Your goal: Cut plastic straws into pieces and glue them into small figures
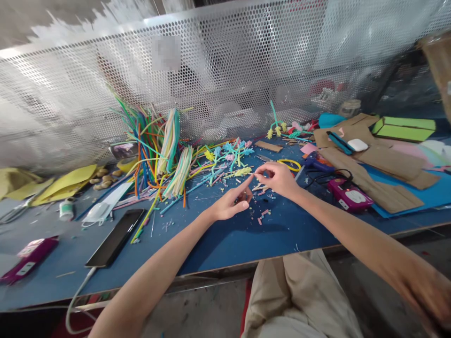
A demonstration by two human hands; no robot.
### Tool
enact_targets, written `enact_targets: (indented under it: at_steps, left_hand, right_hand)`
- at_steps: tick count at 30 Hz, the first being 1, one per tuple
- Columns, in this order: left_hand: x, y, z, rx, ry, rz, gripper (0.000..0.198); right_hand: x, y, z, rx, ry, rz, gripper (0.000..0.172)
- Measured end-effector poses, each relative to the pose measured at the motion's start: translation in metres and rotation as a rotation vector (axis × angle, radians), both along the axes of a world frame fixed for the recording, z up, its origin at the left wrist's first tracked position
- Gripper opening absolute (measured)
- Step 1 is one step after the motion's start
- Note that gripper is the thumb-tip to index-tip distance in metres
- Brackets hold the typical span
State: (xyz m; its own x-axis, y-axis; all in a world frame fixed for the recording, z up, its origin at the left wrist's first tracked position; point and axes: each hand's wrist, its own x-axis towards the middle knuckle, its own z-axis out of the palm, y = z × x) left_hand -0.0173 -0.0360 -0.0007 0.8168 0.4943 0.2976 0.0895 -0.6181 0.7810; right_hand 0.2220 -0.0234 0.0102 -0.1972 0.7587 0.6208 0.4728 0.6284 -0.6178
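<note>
**Desk:** How are the hands posed?

**Operator:** I see both forearms reaching over the blue table (218,244), and the hands meet near its middle. The left hand (232,203) lies low, just above the tabletop. Its forefinger points out straight to the right hand's fingertips, and its other fingers are curled into the palm. I cannot tell whether that curl holds anything. The right hand (278,178) is raised a little, wrist bent, with thumb and forefinger pinched together on a pale bit (256,176), too small for me to name. The left forefinger's tip touches that same spot.

**Desk:** What lies about them?

**Operator:** A yellow frayed straw (243,172) lies just beside the pinch, on its left. Pink cuttings (263,215) are scattered on the table beneath the hands. Yellow-handled scissors (289,164) lie behind the right hand, and a bundle of coloured straws (169,141) stands well to the left.

**Desk:** Any writing?

**Operator:** The magenta device (348,195) on the right and the magenta box (30,251) on the left carry white labels, too small for me to read. A black phone (116,237) lies face up, its screen dark.
</note>
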Motion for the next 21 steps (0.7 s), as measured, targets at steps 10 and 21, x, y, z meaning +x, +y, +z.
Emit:
enact_targets:
  at_steps: [10,21]
  left_hand:
    - [0.0008,-0.0003,-0.0022,0.008,0.004,-0.002,0.089]
    - [0.001,-0.0024,-0.0025,0.02,0.024,0.017,0.089]
  right_hand:
    - [-0.0005,-0.0007,-0.0011,0.0,-0.006,-0.022,0.013]
    - [-0.0016,-0.0041,0.0022,-0.003,0.002,0.016,0.009]
